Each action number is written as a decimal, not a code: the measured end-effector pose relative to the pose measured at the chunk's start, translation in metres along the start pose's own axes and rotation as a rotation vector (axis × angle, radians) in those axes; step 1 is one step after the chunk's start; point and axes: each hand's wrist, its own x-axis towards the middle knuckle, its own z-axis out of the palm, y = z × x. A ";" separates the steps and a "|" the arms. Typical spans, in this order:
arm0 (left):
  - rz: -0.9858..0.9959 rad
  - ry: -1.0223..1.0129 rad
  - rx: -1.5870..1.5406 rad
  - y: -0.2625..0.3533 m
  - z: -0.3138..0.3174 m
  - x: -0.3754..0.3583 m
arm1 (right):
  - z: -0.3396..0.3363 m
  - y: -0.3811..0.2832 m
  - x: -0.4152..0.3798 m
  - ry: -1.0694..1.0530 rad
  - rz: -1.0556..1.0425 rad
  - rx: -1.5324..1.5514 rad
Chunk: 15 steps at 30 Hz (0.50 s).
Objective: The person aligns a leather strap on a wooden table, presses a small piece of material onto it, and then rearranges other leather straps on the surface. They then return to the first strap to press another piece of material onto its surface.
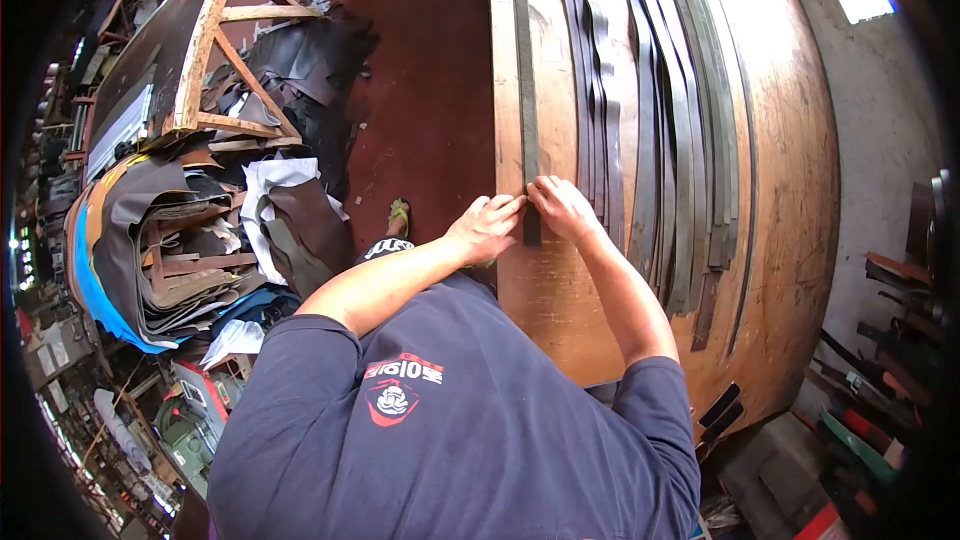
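Note:
A long, narrow dark strip (pixel 523 70), which looks like leather, lies lengthwise along the left edge of the wooden table (pixel 560 320). Near its close end, my right hand (pixel 560 208) is closed, thumb and fingers pinching the strip. My left hand (pixel 485 227) reaches in from beyond the table edge, fingers bent and closed, its fingertips meeting those of the right at the strip. Whether the left fingers grip the strip or something small is hidden. The strip's short end shows just below both hands.
Several long dark strips (pixel 690 130) lie in rows on the table, right of my hands. To the left stand a wooden-framed board (pixel 205 40) and a bundle of rolled leather sheets (pixel 135 230). Dark scraps (pixel 310 60) pile on the reddish floor (pixel 430 60).

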 end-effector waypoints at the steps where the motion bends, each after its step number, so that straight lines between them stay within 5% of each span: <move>1: 0.002 0.008 -0.003 0.000 0.000 0.000 | 0.000 -0.001 -0.001 -0.002 0.004 0.002; 15: 0.010 0.028 -0.002 -0.002 0.002 -0.001 | -0.008 0.009 0.003 -0.068 0.078 0.173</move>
